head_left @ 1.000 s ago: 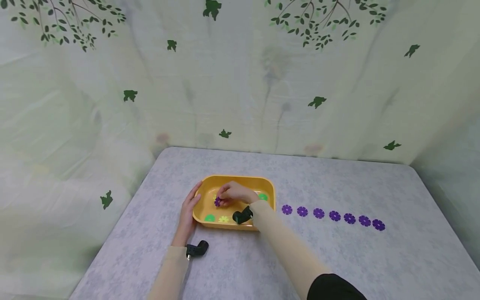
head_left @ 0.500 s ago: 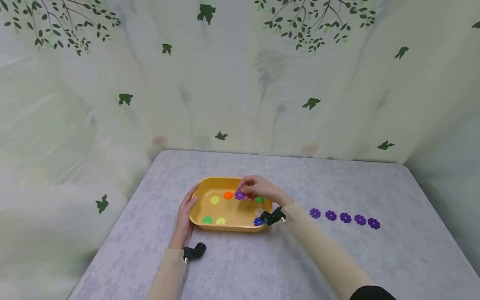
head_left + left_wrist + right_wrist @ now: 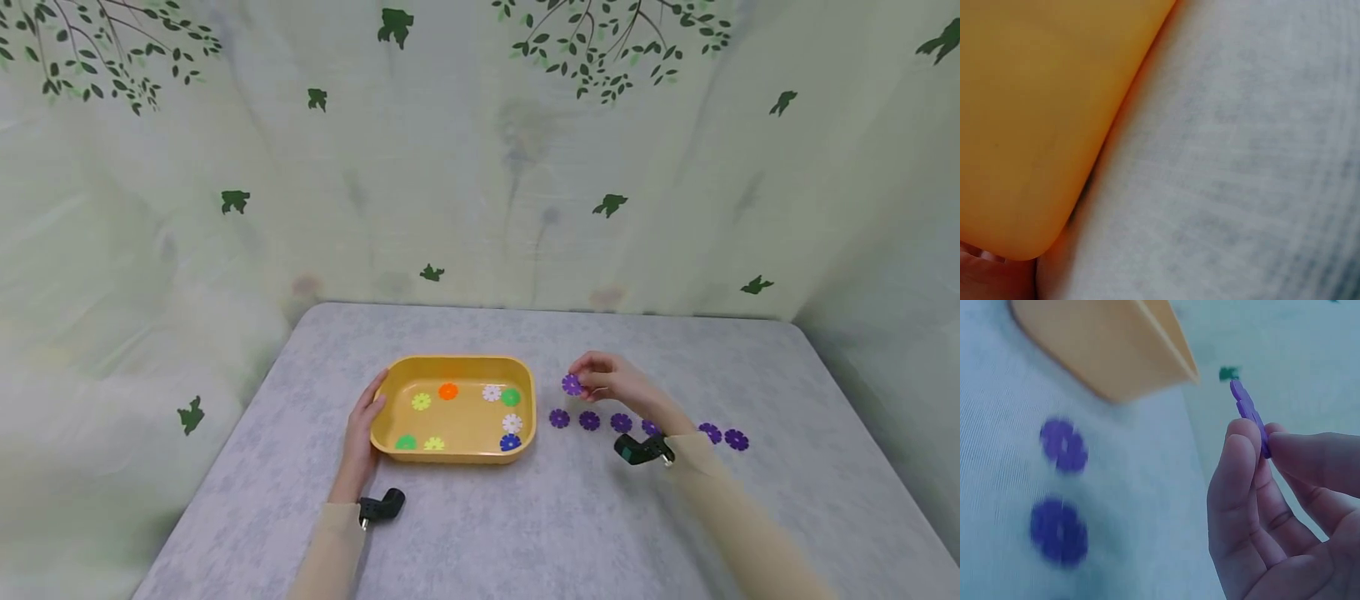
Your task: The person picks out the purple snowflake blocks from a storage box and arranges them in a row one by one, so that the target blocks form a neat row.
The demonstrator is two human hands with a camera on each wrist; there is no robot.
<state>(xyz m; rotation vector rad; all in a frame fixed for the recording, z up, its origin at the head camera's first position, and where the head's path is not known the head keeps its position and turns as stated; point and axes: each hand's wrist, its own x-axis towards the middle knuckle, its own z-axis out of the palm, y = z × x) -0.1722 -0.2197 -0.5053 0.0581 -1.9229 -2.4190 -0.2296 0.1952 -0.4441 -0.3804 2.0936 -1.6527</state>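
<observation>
In the head view, my right hand (image 3: 618,385) is raised over the table to the right of the yellow tray (image 3: 450,457). Between its thumb and fingers it pinches a purple flower-shaped disc (image 3: 572,384), seen nearly edge-on in the right wrist view. A row of similar purple discs (image 3: 589,421) lies below that hand on the table, partly hidden by the wrist camera. My left hand (image 3: 362,433) holds the tray at its left end, thumb at the rim. In the left wrist view, a bit of the hand (image 3: 991,275) shows under the tray's corner (image 3: 1029,237).
Inside the tray lie several flower discs: an orange one (image 3: 447,392), a blue one (image 3: 510,442), and yellow, white and green ones. The grey table (image 3: 480,533) ends at a curtain (image 3: 480,208) printed with leaves, hanging behind it and at both sides.
My right hand has lifted the purple disc out of the tray and carried it right, above the row. The left hand stays at the tray. The view has shifted slightly.
</observation>
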